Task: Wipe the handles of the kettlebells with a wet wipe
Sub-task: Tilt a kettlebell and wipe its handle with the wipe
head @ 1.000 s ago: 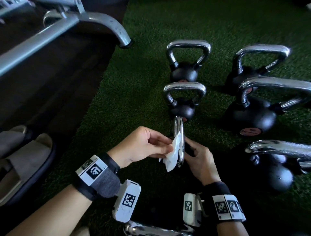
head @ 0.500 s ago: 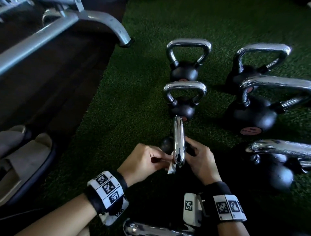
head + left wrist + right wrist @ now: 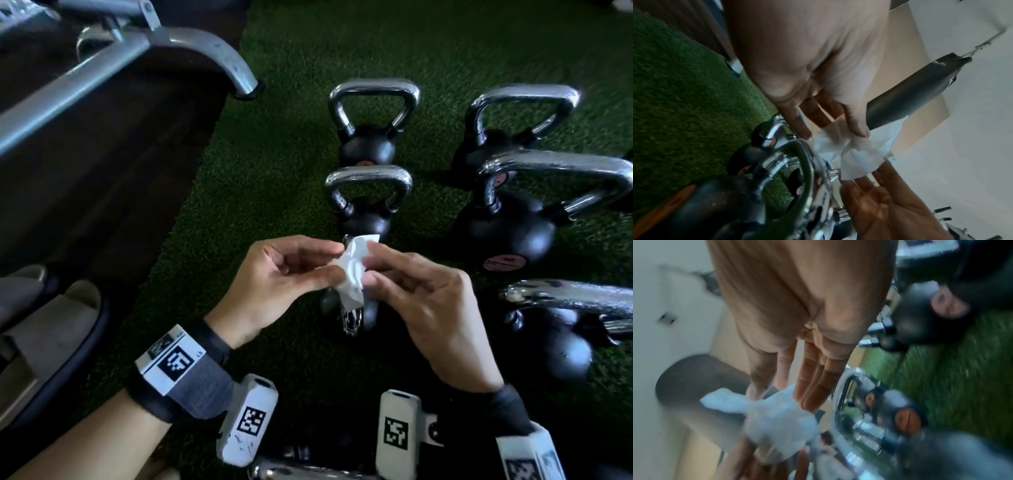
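No writing on the kettlebells could be read; the round reddish labels on their bases were blurred. My left hand (image 3: 277, 281) and right hand (image 3: 424, 308) both pinched the crumpled white wet wipe (image 3: 352, 270) between thumb and fingertips, just above the small black kettlebell with the chrome handle (image 3: 352, 317), which my hands largely hid. Ahead on the green artificial turf (image 3: 274, 171) stood two more small black kettlebells (image 3: 368, 147), in line. Larger ones (image 3: 510, 229) stood to the right, and a grey metal bench leg (image 3: 219, 58) to the left.
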Motion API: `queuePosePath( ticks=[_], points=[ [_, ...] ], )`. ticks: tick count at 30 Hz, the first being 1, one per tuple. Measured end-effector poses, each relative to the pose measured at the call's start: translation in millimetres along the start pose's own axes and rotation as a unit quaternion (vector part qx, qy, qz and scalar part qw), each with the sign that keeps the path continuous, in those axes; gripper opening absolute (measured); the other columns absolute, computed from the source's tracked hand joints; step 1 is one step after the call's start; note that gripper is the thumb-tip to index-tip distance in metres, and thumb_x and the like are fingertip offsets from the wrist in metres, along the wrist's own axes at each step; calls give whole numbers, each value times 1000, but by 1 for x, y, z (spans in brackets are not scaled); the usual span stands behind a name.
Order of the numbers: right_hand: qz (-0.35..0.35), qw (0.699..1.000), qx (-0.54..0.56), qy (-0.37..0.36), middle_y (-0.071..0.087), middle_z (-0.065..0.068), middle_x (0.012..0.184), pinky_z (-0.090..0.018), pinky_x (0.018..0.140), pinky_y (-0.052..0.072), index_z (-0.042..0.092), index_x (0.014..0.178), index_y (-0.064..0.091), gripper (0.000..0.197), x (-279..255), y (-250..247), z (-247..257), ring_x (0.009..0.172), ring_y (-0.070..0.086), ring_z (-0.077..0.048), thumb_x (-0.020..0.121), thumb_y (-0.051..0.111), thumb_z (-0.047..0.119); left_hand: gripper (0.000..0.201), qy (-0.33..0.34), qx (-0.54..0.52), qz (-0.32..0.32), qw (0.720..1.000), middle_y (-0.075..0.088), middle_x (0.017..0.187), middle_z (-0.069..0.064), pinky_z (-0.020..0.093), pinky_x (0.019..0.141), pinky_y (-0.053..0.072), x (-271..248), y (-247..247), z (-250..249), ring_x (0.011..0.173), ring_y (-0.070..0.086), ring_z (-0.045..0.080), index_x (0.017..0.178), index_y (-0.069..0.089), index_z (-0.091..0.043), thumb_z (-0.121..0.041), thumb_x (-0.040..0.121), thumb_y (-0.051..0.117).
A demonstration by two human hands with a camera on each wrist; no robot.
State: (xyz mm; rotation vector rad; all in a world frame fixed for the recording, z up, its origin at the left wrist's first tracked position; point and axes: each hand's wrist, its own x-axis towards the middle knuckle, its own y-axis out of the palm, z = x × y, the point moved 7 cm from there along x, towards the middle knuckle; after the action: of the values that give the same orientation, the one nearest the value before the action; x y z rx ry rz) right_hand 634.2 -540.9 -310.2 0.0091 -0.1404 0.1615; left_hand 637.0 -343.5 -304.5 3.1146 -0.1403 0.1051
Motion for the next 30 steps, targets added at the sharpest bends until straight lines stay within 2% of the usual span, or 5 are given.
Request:
queuePosePath(
  ticks=[6,14,19,24,30],
  points=[
    [-12,992,116,41,79,-10,107,-41,94,59,6,114,77,37,4,10,-20,102,76,-30,78,82,11,38,-61,-42,-28,997,75,83,-3,20,71,57,8,8,13,80,71,6,99,71,-14,-19,63,83],
    [40,982,164,89,79,-15,105,-27,82,60,3,117,74,39,10,16,-26,98,76,-27,79,78,-2,24,-116,-63,-12,991,80,95,6,27,80,62,0,7,3,89,76,14,110,69,-11,-15,87,67],
    [-104,987,91,82,81,-7,98,-30,85,61,9,106,79,24,23,-15,-47,92,76,-21,83,79,0,70,-130,254,55,957,64,139,-9,36,103,53,2,-18,52,131,58,11,139,57,-35,12,87,68],
    [-131,977,-40,161,81,3,93,-47,94,60,21,103,81,21,39,-14,-105,92,77,-16,82,83,19,143,-53,474,231,848,-8,174,0,37,131,7,-8,23,130,160,-8,15,165,-4,-20,-66,65,86],
    [-112,968,-152,165,80,8,99,-33,99,56,26,106,81,19,49,-5,-113,99,73,-6,87,79,28,125,-8,467,69,881,33,162,3,35,123,31,-2,38,142,149,30,18,163,21,-12,-84,71,64]
  ],
)
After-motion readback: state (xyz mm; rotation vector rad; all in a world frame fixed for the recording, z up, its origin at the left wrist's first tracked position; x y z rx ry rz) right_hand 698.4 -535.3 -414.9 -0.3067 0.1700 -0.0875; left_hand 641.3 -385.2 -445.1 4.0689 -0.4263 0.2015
